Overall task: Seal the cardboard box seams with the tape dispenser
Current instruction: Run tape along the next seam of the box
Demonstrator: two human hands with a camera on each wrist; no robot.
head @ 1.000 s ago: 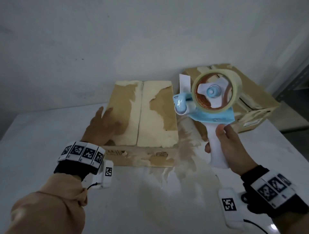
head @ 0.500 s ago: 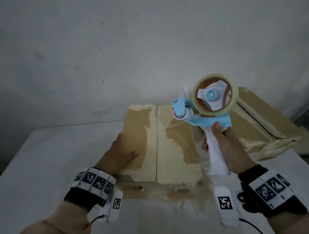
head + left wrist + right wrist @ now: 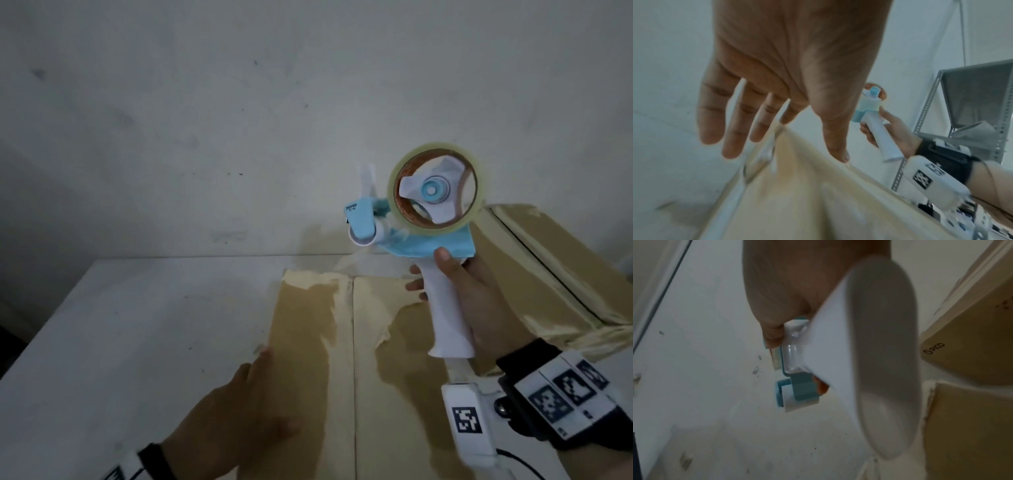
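Right hand (image 3: 479,294): fingers wrapped round white handle of blue tape dispenser with clear roll (image 3: 424,219), held upright above brown cardboard box (image 3: 376,359) on white counter (image 3: 137,325). Left hand (image 3: 239,418): fingers straight and spread, resting on box's left flap.

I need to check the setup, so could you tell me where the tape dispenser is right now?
In the head view, the tape dispenser is held upright in the right hand, above the far right part of the cardboard box.
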